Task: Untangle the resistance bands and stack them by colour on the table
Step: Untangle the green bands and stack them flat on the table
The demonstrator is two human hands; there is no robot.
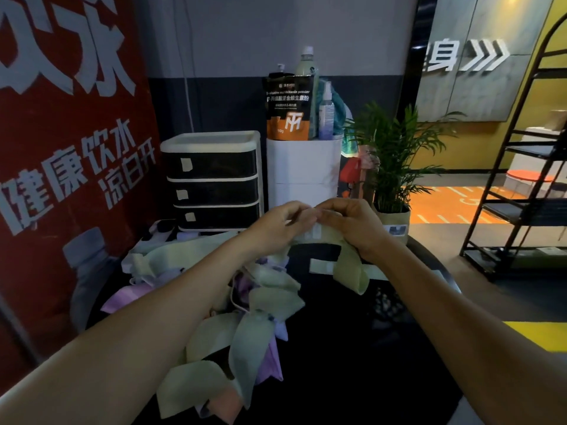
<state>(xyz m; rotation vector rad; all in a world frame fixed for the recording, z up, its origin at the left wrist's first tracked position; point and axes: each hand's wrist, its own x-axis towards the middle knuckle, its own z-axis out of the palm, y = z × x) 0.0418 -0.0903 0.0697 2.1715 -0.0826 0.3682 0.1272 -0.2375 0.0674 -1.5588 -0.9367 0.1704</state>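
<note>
Here the pale green band (349, 271) hangs lifted above the dark table (352, 378), pinched at its top edge by the left hand (279, 225) and right hand (352, 222), fingers curled on it. It looks light, limp and stretchy; best gripped near the knot. The tangled heap (245, 317) lies below, left.

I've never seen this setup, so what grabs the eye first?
Both hands, left hand and right hand, pinch a pale green band at centre. Below them a tangled pile of bands sprawls over the black table. A red wall banner fills the left.
</note>
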